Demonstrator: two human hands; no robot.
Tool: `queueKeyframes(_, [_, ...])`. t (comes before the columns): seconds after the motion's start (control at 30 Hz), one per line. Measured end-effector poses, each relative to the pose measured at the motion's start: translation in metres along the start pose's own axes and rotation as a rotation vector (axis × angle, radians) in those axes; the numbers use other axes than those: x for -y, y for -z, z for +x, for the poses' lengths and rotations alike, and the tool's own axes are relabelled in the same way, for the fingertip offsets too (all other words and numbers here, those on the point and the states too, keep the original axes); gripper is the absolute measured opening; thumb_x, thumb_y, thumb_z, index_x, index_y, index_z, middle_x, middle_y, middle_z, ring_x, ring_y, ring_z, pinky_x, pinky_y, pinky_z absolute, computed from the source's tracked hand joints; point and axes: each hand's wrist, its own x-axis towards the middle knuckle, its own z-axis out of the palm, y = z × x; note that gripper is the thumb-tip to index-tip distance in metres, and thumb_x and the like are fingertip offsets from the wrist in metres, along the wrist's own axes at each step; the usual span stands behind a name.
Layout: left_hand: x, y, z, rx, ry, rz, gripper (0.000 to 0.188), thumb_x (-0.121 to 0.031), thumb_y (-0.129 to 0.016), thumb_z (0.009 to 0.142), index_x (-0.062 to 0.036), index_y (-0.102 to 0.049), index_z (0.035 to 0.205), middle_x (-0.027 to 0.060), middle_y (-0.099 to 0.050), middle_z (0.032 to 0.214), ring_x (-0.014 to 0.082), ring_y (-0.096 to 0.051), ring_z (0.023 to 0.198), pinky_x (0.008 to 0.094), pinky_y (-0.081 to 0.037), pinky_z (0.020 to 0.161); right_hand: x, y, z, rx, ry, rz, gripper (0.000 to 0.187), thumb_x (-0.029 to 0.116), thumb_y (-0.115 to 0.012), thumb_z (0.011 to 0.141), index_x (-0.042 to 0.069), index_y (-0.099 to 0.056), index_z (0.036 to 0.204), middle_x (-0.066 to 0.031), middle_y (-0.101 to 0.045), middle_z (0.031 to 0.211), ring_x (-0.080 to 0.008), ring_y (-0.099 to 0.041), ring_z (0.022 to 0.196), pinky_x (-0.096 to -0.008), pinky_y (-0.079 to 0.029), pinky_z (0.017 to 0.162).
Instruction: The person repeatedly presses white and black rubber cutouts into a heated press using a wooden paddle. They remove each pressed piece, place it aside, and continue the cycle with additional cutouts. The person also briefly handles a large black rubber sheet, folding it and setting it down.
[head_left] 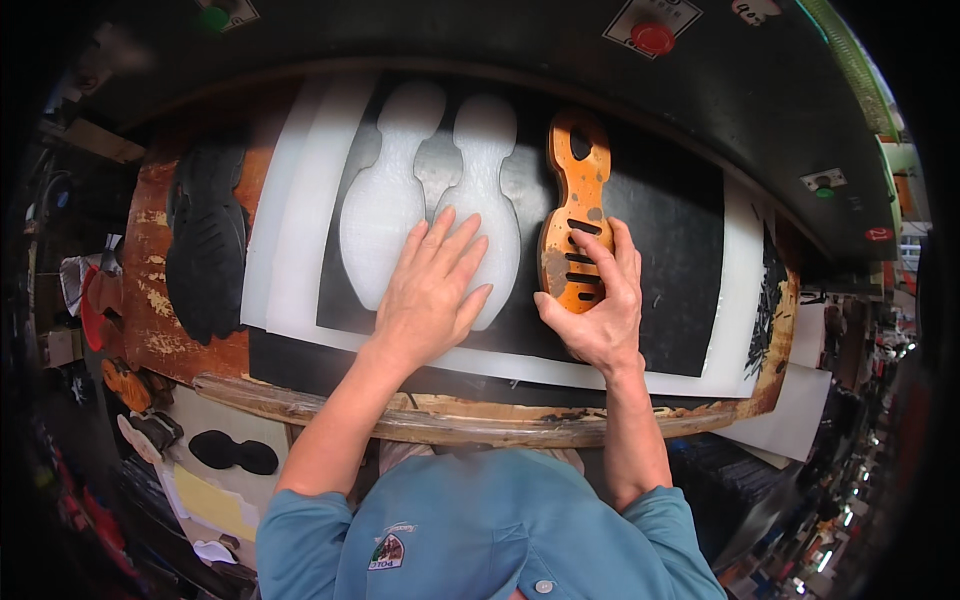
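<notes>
Bright centre, dark curved fisheye rim

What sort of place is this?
Probably a cutting workshop, perhaps for shoe parts: there's an orange cutting die, white sole-shaped pieces and a red push button above the bench.

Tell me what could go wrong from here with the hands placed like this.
The left hand lies flat over the white shapes; an uneven push might nudge them or crease their surface.

The right hand spans the orange block, a finger at its slots; a fingertip could catch there if it shifts.

That block sits on the black sheet, layered over white sheet; if those layers are loose, everything might slip out of line.
</notes>
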Motion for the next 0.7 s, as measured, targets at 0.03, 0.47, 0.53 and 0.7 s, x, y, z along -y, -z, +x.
queueKeyframes(0.03, [0.000,0.001,0.000,-0.007,-0.009,-0.002,0.056,-0.020,-0.079,0.094,-0.0021,-0.063,0.145,0.0153,-0.054,0.161,0.0383,-0.041,0.156,0.0572,-0.031,0.129,0.000,-0.001,0.001,-0.006,0.026,-0.025,0.071,0.023,-0.088,0.062,0.004,-0.073,0.128,-0.0361,-0.048,0.152,-0.0488,-0.057,0.122,-0.0517,-0.052,0.104])
queueKeyframes(0.47, [-0.003,0.002,0.006,0.041,-0.008,0.010,0.057,-0.022,-0.077,0.096,-0.0049,-0.062,0.148,0.0170,-0.051,0.161,0.0411,-0.039,0.156,0.0594,-0.029,0.128,0.004,-0.017,0.001,0.011,0.061,-0.150,0.069,0.022,-0.088,0.061,0.004,-0.074,0.127,-0.0376,-0.047,0.151,-0.0489,-0.056,0.125,-0.0521,-0.053,0.103])
queueKeyframes(0.53, [-0.003,0.002,0.005,0.039,-0.005,0.004,0.057,-0.022,-0.077,0.096,-0.0049,-0.062,0.148,0.0171,-0.051,0.162,0.0412,-0.038,0.156,0.0597,-0.029,0.128,0.002,-0.018,-0.001,0.003,0.075,-0.130,0.071,0.023,-0.089,0.061,0.005,-0.074,0.128,-0.0374,-0.047,0.151,-0.0488,-0.055,0.125,-0.0523,-0.053,0.103])
queueKeyframes(0.7, [-0.004,0.002,0.005,0.051,-0.005,0.025,0.059,-0.022,-0.077,0.095,-0.0055,-0.060,0.150,0.0172,-0.049,0.164,0.0414,-0.037,0.157,0.0601,-0.028,0.129,-0.003,-0.018,0.000,0.003,0.111,-0.133,0.074,0.025,-0.090,0.060,0.006,-0.073,0.129,-0.0360,-0.047,0.153,-0.0477,-0.055,0.125,-0.0526,-0.052,0.104])
